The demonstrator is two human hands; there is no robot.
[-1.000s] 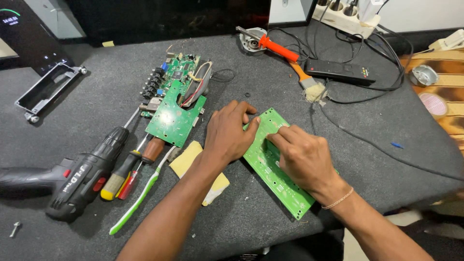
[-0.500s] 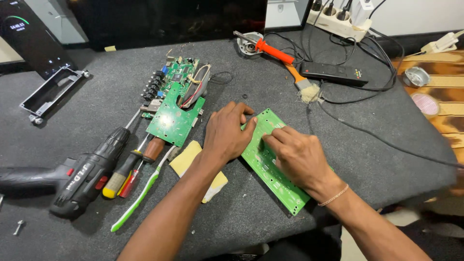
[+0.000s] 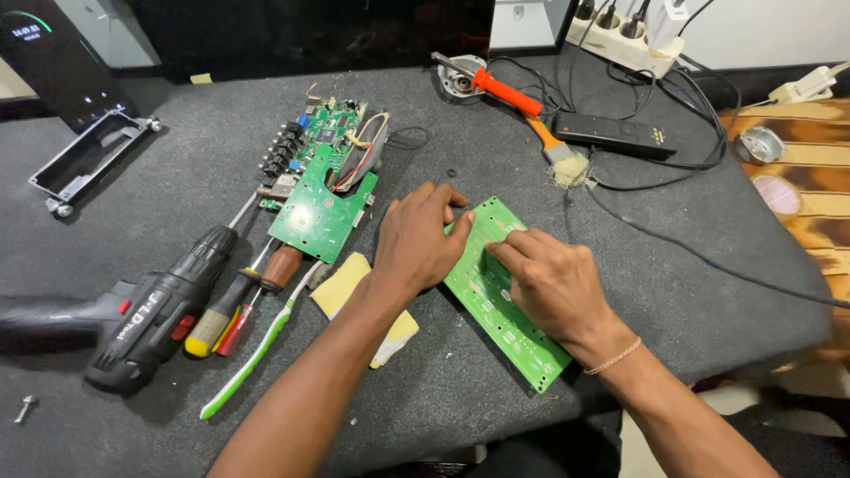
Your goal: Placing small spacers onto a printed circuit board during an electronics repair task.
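Observation:
A long green circuit board lies flat on the dark grey table mat, running from centre toward the near right edge. My left hand rests palm down on its far left end and holds it against the mat. My right hand lies on the middle of the board, fingertips curled and pressing at a spot on its surface. Whatever sits under the fingertips is hidden.
Two more green circuit boards with wires lie left of centre. A black cordless drill, screwdrivers, a green toothbrush and a yellow sponge sit at the left. An orange-handled tool, brush, black remote and cables lie behind.
Both hands stay on the long green board in nearly the same pose. The view has shifted slightly; nothing was picked up or released.

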